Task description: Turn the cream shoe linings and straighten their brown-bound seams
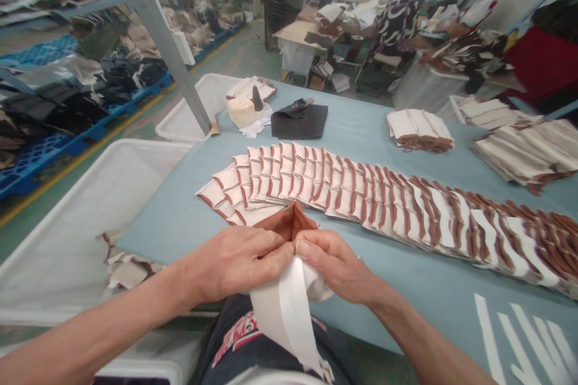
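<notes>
At the near edge of the blue-green table, my left hand [246, 258] and my right hand [336, 261] meet over a brown and cream fabric piece [284, 219]. Fingers of both hands pinch it, thumbs close together. Its brown side stands up beyond the fingertips, and a cream part hangs down toward my lap with a white strip [295, 307] on it. Just past my hands, a long row of overlapping cream and brown pieces [307, 174] runs across the table to the right. The exact spot under my thumbs is hidden.
White strips [524, 337] lie at the table's right front. A black cloth [300, 120], a yellowish block [244, 110] and a fabric stack [419, 129] sit farther back. White bins [90, 192] stand left, beside a metal post [167, 42]. Two people are in the background.
</notes>
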The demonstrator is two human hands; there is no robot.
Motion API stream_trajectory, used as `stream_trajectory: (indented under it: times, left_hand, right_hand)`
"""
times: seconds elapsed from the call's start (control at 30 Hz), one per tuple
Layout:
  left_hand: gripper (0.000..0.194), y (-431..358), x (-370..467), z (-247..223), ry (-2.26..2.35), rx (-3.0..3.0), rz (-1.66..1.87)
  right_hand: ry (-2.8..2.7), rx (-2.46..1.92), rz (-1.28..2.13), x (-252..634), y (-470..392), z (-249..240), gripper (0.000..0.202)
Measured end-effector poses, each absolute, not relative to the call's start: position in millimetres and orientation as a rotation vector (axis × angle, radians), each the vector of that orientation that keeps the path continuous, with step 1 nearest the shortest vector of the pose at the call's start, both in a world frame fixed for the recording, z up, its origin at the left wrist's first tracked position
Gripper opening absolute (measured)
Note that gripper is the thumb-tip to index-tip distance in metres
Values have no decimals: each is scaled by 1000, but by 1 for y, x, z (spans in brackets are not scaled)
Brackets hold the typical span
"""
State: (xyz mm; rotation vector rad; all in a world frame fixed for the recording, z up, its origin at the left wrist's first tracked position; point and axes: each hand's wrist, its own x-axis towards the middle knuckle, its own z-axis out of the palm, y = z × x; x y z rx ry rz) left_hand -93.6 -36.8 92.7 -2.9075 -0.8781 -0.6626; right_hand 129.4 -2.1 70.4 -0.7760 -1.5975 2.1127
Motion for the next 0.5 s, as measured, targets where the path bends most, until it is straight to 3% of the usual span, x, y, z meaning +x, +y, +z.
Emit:
stream_trajectory:
  times: [0.27,0.37,0.5]
  left_hand:
    - [18,-41,-88,94,-1177,-3095,-1092]
    - [16,-43,-88,105,-1520,-3225,-1139]
    - [38,-42,-84,110,-1694,-3438,-1166]
  right_hand:
    - [-1529,-785,2138,131,1,73,58]
    - [-1848,-746,1871,139,1,94,48]
    - [-2238,-705,1328,146,-4,110,32]
